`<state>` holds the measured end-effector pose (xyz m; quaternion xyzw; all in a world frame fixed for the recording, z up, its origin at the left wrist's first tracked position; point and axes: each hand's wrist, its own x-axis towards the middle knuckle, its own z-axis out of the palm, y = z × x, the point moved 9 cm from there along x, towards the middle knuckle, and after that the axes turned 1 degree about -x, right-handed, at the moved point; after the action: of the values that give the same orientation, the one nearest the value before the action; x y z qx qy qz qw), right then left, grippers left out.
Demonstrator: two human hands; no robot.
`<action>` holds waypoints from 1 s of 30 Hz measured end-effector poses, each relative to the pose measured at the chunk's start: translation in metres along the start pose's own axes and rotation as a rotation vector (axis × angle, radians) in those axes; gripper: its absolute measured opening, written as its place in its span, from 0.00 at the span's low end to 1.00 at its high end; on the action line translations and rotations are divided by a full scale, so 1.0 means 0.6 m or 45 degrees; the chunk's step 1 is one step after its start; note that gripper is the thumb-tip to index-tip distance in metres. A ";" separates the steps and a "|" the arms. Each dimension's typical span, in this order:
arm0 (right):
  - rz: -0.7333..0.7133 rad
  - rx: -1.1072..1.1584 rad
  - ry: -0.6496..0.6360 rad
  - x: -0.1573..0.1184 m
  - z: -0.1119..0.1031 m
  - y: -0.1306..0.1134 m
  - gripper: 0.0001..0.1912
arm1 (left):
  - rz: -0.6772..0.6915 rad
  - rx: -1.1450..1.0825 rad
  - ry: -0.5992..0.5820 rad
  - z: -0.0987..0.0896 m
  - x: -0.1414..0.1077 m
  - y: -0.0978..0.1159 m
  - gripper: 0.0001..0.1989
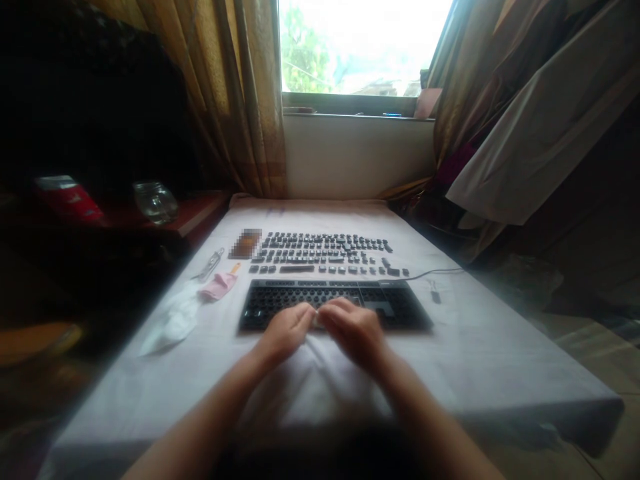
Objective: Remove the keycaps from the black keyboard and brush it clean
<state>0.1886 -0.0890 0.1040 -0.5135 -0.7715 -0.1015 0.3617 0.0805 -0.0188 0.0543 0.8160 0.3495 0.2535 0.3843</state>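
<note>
Keyboard (310,292), one; hands (287,327) (356,327), two, at near edge

L hand (290,328), R hand (354,328) at kbd (313,292), keycaps (306,253) behind

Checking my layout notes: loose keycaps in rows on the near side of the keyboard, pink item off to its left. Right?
Near side is wrong: the head view shows the loose keycaps in rows on the far side of the keyboard, towards the window. The pink item is off to the keyboard's left.
</note>
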 end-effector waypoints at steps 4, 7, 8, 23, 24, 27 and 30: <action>-0.059 -0.008 0.030 0.001 -0.003 -0.017 0.13 | -0.117 -0.185 -0.077 0.013 0.006 -0.018 0.24; -0.042 -0.023 0.029 0.000 -0.001 -0.019 0.13 | -0.122 -0.225 -0.076 0.011 0.005 -0.018 0.24; -0.023 -0.027 0.030 -0.001 -0.001 -0.016 0.14 | -0.107 -0.222 -0.059 0.007 0.003 -0.015 0.24; 0.177 0.150 0.040 0.006 0.013 0.017 0.14 | 0.063 0.171 0.259 -0.170 -0.043 -0.002 0.14; 0.185 0.163 0.043 0.003 0.011 0.022 0.14 | 0.017 0.207 0.262 -0.211 -0.051 -0.017 0.14; 0.204 0.194 0.050 -0.008 0.008 0.033 0.15 | -0.291 0.464 0.243 -0.331 -0.070 -0.087 0.15; 0.206 0.220 0.058 -0.014 0.009 0.035 0.15 | -0.563 0.777 0.324 -0.422 -0.078 -0.142 0.15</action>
<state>0.2060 -0.0828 0.0897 -0.5386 -0.7249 -0.0168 0.4291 -0.1537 0.0984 0.1245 0.7600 0.6207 0.1481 0.1230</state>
